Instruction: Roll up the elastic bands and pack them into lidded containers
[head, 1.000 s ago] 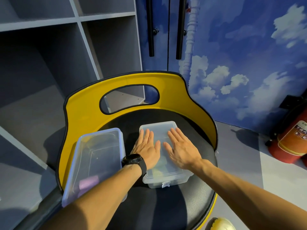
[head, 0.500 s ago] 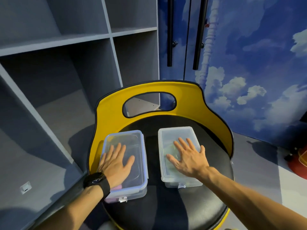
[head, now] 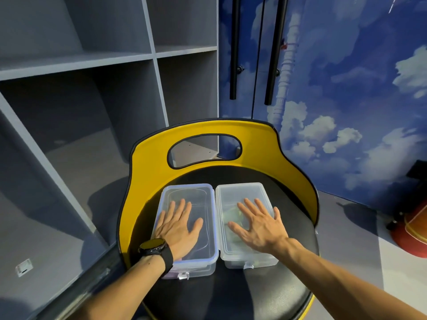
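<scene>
Two clear containers sit side by side on the black seat of the yellow-backed chair (head: pixel 147 181), long sides touching or very nearly so, both with lids on. The left hand (head: pixel 179 229) lies flat on the blue-rimmed container (head: pixel 198 195), palm down on the near half of the lid, fingers straight and slightly fanned, pointing to the far end, thumb spread out to the right. A black watch (head: pixel 155 248) rides on that wrist, right at the container's near left corner. Over on the right, the right hand (head: pixel 258 225) is flat on the lid of the plain clear container (head: pixel 240 192), fingers straight and spread wide, thumb reaching left toward the seam between the two boxes, little finger out at the lid's right edge. Neither hand curls round anything; both just press on the lids.

Through the right lid, something greenish-yellow shows under and just left of the fingers, the elastic band (head: pixel 233 214), blurred by the plastic. In the left box a hint of purple at the near end under the wrist, too faint to name. Small latch tabs poke out at the near ends of both boxes.

Behind, grey shelving (head: pixel 92 58) on the left, a blue cloud-painted wall (head: pixel 346 112) far and right, and a red cylinder (head: pixel 413 234) at the right edge on the floor
</scene>
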Motion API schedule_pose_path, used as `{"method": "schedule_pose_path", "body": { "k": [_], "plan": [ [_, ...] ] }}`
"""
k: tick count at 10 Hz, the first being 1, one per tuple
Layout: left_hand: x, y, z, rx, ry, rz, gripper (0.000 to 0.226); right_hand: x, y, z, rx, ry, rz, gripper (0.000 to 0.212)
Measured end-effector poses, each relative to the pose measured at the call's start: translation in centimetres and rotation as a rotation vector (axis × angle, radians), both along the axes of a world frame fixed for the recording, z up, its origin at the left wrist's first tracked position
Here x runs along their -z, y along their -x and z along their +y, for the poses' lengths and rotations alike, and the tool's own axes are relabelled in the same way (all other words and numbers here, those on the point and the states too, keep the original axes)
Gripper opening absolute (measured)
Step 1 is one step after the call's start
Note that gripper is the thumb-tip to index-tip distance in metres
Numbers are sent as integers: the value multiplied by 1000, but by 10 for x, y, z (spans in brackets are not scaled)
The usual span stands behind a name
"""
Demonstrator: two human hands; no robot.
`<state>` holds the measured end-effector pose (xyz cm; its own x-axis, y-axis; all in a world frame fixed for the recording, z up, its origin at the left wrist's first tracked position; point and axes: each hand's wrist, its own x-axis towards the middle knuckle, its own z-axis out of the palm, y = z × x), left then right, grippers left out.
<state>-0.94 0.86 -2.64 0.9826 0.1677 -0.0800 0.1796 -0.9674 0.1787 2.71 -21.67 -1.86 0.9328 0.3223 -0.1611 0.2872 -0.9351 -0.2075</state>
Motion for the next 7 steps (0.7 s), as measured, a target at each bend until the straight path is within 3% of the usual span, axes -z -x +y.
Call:
{"method": "schedule_pose_path", "body": {
  "k": [5, 6, 7],
  "plan": [
    [3, -10, -19, 24, -23, 30, 68, -1, -5, -19, 21, -7, 15, 79],
    [-6, -10, -18, 31, 23, 53, 67, -7, -7, -18, 12, -13, 16, 74],
    [-23, -15, -18, 28, 156, 42, 64, -19, -14, -17, 35, -162, -28, 66]
  ]
}}
